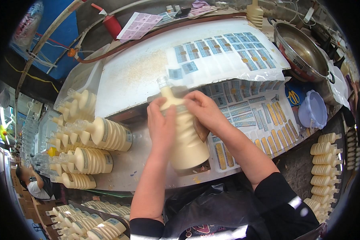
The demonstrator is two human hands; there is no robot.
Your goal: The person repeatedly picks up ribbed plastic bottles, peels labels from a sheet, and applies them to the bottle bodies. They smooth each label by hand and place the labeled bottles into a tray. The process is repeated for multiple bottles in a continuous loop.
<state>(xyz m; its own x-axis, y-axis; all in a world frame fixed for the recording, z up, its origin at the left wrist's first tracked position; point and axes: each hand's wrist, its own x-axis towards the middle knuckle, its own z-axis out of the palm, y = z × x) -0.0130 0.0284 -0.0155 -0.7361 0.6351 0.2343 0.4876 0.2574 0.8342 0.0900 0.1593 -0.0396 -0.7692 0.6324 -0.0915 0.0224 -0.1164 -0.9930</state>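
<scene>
A cream bottle (189,148) with wavy ridges and a clear glass neck lies in front of me, neck pointing away, on a dark brown support (203,132). My left hand (161,122), slightly smeared by motion, is closed against the bottle's left shoulder. On the other side my right hand (204,111) bends its fingers over the shoulder, the fingertips pressing near a greyish label band (181,108). Sheets of blue labels (236,114) and gold label strips (274,140) lie right of the bottle, close to my right forearm.
Stacked cream bottles (108,134) fill the table's left side. More stand in rows at lower left (86,224) and lower right (324,172). A white board (136,76) with label sheets lies ahead. At right are a metal pan (302,46) and a lilac bucket (313,110). A person (38,186) is far left.
</scene>
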